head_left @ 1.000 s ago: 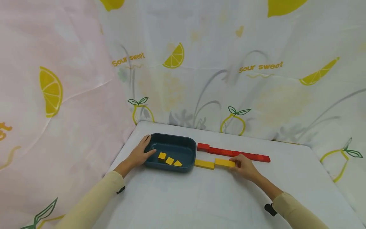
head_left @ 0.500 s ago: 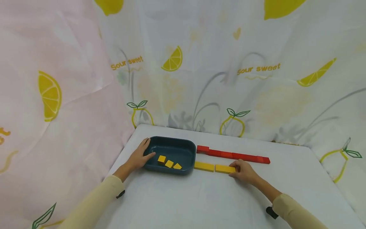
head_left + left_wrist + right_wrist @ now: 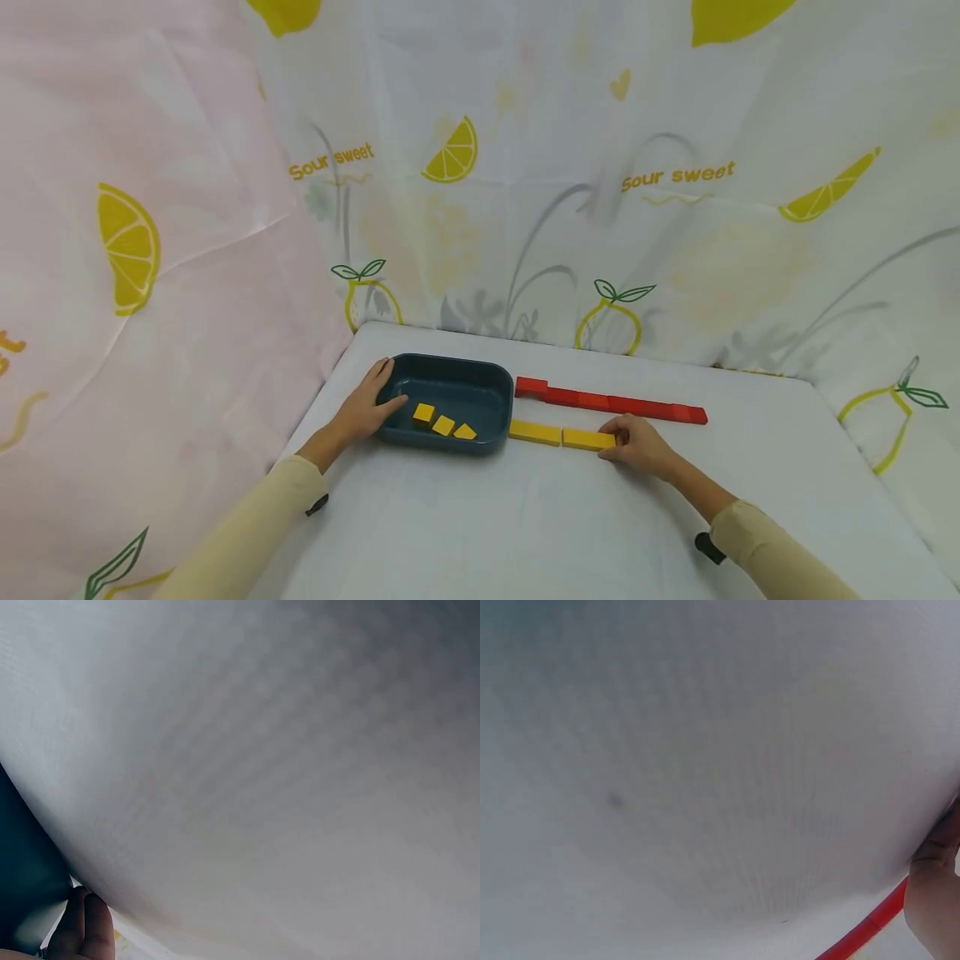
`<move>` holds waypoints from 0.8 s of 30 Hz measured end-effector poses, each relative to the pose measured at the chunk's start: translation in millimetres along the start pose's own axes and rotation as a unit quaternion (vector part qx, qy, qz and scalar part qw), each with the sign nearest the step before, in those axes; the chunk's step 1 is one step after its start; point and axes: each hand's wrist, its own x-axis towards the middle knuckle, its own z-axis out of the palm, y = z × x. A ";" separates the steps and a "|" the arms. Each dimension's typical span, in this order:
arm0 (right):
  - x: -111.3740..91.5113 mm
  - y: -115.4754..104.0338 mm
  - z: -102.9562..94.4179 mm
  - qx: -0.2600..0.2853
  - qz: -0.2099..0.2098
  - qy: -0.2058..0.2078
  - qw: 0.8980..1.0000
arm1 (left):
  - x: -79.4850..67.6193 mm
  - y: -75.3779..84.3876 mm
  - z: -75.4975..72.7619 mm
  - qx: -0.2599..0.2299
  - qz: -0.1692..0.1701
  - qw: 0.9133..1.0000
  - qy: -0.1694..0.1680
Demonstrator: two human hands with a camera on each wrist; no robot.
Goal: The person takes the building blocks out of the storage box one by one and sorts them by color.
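Note:
My left hand (image 3: 362, 410) holds the left end of a dark blue rectangular dish (image 3: 498, 400), its thumb over the rim and fingers along the outer side. In the left wrist view its fingers (image 3: 96, 930) lie against the dish's wall. Inside the dish are a yellow cube (image 3: 423, 413) and two smaller-looking yellow blocks (image 3: 443, 426), one with a pointed end. With thumb and fingers, my right hand (image 3: 637, 446) pinches the right end of a long yellow block (image 3: 587, 439) at the tabletop. Another long yellow block (image 3: 535, 432) lies in line with it, between it and the dish, a narrow gap separating them.
Behind the yellow blocks, a row of red blocks (image 3: 592, 401) runs rightward from beside the dish, its leftmost block (image 3: 531, 387) slightly offset. Everything stands on a white-covered table (image 3: 525, 525). A lemon-print cloth (image 3: 495, 225) hangs along the back and left.
My right hand has lowered the long yellow block and brought it into line with the other one. It stays in the fingers. My left hand has kept its place on the dish.

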 end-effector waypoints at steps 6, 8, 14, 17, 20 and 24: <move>1.1 -1.2 0.8 0.016 0.001 0.000 1.000 | 1.2 0.8 -1.4 0.008 -0.004 1.000 -0.003; 1.8 -0.8 0.9 0.016 -0.005 0.002 1.000 | 1.4 1.1 -1.5 0.007 -0.004 1.000 -0.001; 3.1 -0.7 0.2 0.015 -0.012 0.002 1.000 | 2.1 1.6 -2.1 0.003 -0.007 1.000 -0.002; 3.0 -0.6 0.6 0.014 -0.014 0.003 1.000 | 2.5 1.9 -2.7 0.005 -0.007 1.000 -0.002; 2.4 -0.5 1.4 0.017 -0.015 0.005 1.000 | 2.2 1.5 -2.4 0.007 -0.006 1.000 -0.001; 1.3 1.0 3.3 0.020 -0.009 0.002 1.000 | 0.6 0.2 -0.3 0.009 -0.003 1.000 0.000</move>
